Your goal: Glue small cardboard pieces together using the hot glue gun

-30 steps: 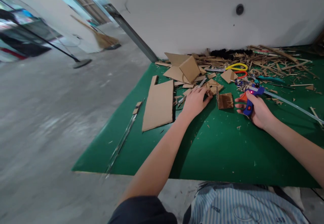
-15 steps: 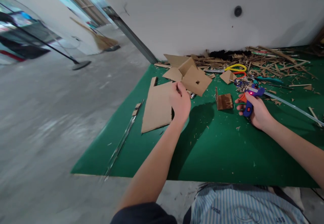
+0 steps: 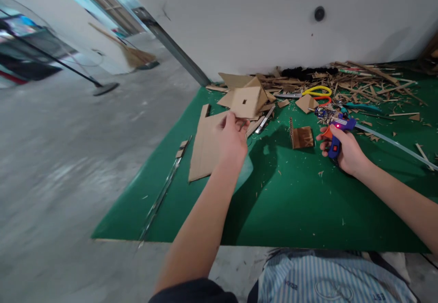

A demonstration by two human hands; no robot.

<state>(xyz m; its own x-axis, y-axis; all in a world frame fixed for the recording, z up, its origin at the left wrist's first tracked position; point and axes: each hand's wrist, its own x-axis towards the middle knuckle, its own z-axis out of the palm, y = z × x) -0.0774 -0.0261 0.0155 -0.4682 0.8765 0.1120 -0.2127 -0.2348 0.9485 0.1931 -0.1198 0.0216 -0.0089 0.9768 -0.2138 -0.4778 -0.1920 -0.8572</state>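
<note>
My left hand pinches the near edge of a cardboard piece with a small square hole, tilted up above the table. Under that hand lies a large flat cardboard sheet. In my right hand is a blue hot glue gun, its red light lit, with fingers wrapped round the handle by the orange trigger. A long clear glue stick sticks out of its back. Between my hands a small folded brown cardboard piece stands on the green table. A utility knife lies beyond my left hand.
Yellow-handled scissors, teal-handled pliers and heaped cardboard scraps lie along the wall. Thin clear strips reach over the table's left front edge. A broom stands on the floor beyond.
My left hand has shifted slightly left and turned. The holed cardboard piece has moved left with it and changed its tilt, uncovering the utility knife. My right hand and the glue gun have hardly moved.
</note>
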